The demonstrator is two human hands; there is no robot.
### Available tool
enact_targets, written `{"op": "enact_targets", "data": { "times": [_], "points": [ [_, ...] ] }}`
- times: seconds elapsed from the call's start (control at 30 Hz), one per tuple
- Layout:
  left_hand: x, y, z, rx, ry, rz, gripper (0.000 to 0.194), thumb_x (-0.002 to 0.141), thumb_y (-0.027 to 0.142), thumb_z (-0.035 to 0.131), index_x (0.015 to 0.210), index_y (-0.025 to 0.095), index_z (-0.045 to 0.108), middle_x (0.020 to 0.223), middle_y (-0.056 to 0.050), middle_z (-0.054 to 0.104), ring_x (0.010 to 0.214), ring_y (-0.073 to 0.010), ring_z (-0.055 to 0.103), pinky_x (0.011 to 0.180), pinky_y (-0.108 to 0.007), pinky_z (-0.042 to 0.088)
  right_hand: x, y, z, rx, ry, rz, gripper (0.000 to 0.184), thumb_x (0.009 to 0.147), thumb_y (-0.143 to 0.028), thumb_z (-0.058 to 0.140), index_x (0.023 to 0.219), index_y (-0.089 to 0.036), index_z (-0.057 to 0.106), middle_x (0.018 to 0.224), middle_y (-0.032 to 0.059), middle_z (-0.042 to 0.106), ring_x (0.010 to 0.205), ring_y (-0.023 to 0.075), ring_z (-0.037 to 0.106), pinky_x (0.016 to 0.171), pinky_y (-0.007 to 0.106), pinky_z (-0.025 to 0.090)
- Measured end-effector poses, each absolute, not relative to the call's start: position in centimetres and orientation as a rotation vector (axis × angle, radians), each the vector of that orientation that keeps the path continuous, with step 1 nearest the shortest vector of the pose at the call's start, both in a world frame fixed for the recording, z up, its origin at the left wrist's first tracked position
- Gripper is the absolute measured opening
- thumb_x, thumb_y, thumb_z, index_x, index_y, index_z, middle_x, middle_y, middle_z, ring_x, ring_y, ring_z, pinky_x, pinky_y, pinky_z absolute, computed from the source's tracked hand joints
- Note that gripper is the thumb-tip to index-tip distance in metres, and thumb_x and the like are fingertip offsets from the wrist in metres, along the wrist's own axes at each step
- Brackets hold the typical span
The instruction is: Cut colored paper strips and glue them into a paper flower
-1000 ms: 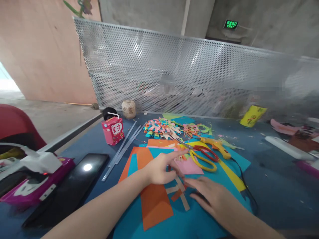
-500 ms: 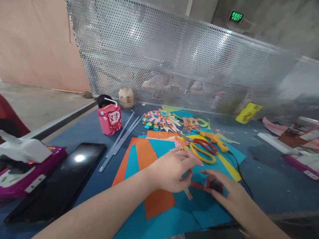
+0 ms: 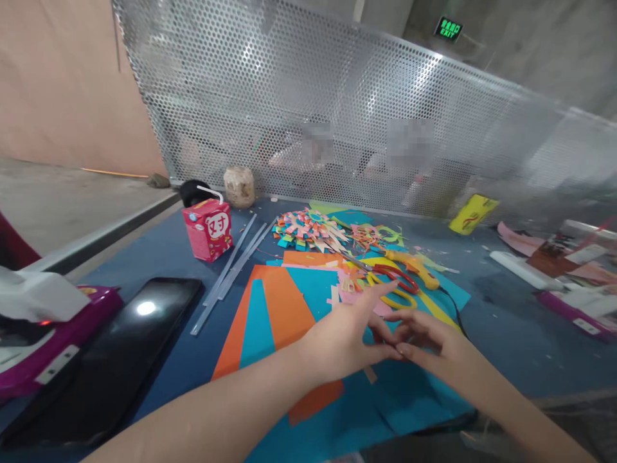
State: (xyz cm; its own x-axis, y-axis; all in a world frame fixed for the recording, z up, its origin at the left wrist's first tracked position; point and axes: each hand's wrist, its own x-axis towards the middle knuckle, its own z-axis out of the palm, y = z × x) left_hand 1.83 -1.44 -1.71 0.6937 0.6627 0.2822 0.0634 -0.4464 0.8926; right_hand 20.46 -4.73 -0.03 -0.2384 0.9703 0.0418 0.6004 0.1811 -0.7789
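Note:
My left hand (image 3: pixel 354 341) and my right hand (image 3: pixel 429 341) meet over blue paper (image 3: pixel 351 418), thumbs and fingertips pinched together. An orange paper strip is between them, almost wholly covered by the fingers. My left index finger points up and away from the pinch. Just beyond the hands lie scissors (image 3: pixel 393 299) with red and yellow handles. A pale paper strip (image 3: pixel 370 374) sticks out below my left hand. Orange paper (image 3: pixel 284 308) lies under and beside my left wrist.
Behind the scissors are a yellow glue gun (image 3: pixel 417 267) and a pile of fringed paper pieces (image 3: pixel 311 228). To the left are clear glue sticks (image 3: pixel 236 267), a pink drink box (image 3: pixel 208 228) and a black phone (image 3: pixel 110 360). A perforated metal screen (image 3: pixel 289 96) borders the table.
My hands have come together; the gap between them, where the orange strip showed, has closed. My left index finger has lifted. The camera view has shifted slightly.

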Motion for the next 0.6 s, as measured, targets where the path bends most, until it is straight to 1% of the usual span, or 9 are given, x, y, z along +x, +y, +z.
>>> {"op": "enact_targets", "data": {
  "times": [0.07,0.13,0.2,0.3,0.43,0.53,0.6],
  "points": [
    [1.8,-1.4,-1.7,1.886,0.571,0.787,0.079,0.074,0.028,0.064,0.138,0.031,0.018,0.083,-0.001,0.069,0.052,-0.0115,0.063,0.05,-0.022,0.049,20.5,-4.6,0.0,-1.487,-1.912,0.899,0.036,0.073,-0.04,0.057,0.101,-0.017,0.057,0.073,0.0046,0.064,0.069,0.0203,0.063,0.063,0.033,0.052],
    [1.8,-1.3,-1.7,1.862,0.588,0.819,0.078,0.073,0.025,0.065,0.138,0.028,0.021,0.081,-0.001,0.069,0.068,-0.0156,0.066,0.063,-0.026,0.051,20.5,-4.5,0.0,-1.498,-1.909,0.91,0.038,0.074,-0.042,0.056,0.103,-0.017,0.056,0.075,0.0053,0.064,0.069,0.0208,0.063,0.063,0.035,0.052],
    [1.8,-1.3,-1.5,1.849,0.612,0.836,0.076,0.073,0.023,0.064,0.138,0.027,0.024,0.08,-0.002,0.07,0.077,-0.018,0.065,0.071,-0.03,0.051,20.4,-4.5,0.1,-1.506,-1.909,0.915,0.039,0.075,-0.044,0.055,0.103,-0.017,0.055,0.076,0.0059,0.064,0.07,0.021,0.063,0.064,0.035,0.053],
    [1.6,-1.3,-1.0,1.819,0.595,0.84,0.078,0.073,0.02,0.062,0.139,0.025,0.021,0.081,-0.003,0.071,0.077,-0.0186,0.065,0.071,-0.031,0.05,20.2,-4.5,0.5,-1.498,-1.896,0.965,0.038,0.077,-0.047,0.054,0.102,-0.018,0.055,0.079,0.0069,0.064,0.074,0.0209,0.063,0.067,0.034,0.054],
    [1.5,-1.5,-0.2,1.798,0.488,0.925,0.078,0.075,0.013,0.059,0.14,0.02,0.018,0.08,-0.005,0.07,0.083,-0.0182,0.065,0.078,-0.033,0.049,20.1,-4.5,1.0,-1.418,-1.841,1.047,0.039,0.078,-0.051,0.055,0.099,-0.018,0.056,0.084,0.0071,0.064,0.079,0.0201,0.063,0.07,0.031,0.054],
    [1.4,-1.7,0.2,1.73,0.475,1.003,0.081,0.074,0.013,0.061,0.141,0.019,0.015,0.078,-0.005,0.069,0.078,-0.0189,0.065,0.074,-0.035,0.052,20.1,-4.8,1.4,-1.382,-1.851,0.939,0.032,0.08,-0.048,0.056,0.097,-0.021,0.058,0.089,0.0061,0.065,0.08,0.018,0.063,0.068,0.027,0.055],
    [1.4,-1.8,0.4,1.708,0.453,1.074,0.083,0.074,0.012,0.061,0.141,0.021,0.013,0.08,-0.006,0.07,0.08,-0.0196,0.065,0.075,-0.037,0.052,19.9,-5.0,1.7,-1.34,-1.855,0.818,0.026,0.081,-0.044,0.056,0.096,-0.023,0.06,0.089,0.0042,0.066,0.079,0.0163,0.064,0.067,0.024,0.055]
  ]
}}
